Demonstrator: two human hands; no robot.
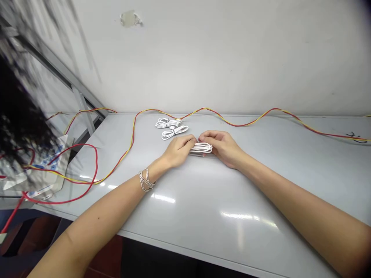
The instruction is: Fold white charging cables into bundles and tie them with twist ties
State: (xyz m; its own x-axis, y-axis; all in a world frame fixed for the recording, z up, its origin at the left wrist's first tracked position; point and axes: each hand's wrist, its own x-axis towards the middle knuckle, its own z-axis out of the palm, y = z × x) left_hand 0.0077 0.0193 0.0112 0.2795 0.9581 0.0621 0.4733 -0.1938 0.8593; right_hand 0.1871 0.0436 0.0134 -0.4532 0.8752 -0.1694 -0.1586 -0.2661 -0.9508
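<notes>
A folded white cable (202, 147) lies between my two hands, just above the grey table. My left hand (179, 150) is closed around its left end, with a silver chain bracelet (146, 180) on the wrist. At the other end, my right hand (222, 146) pinches near the bundle's top, thumb and forefinger together. Whether a tie is in those fingertips is too small to tell. Behind my left hand rest two more white cable bundles, one (168, 123) further back and one (174, 132) nearer, each bound with a dark tie.
A red and yellow twisted wire (246, 125) runs along the table (203, 200) by the wall. At left are a looped red wire (96, 162), a white and blue power strip-like object (62, 162), and dark hair (20, 108). Black ties (356, 137) lie far right.
</notes>
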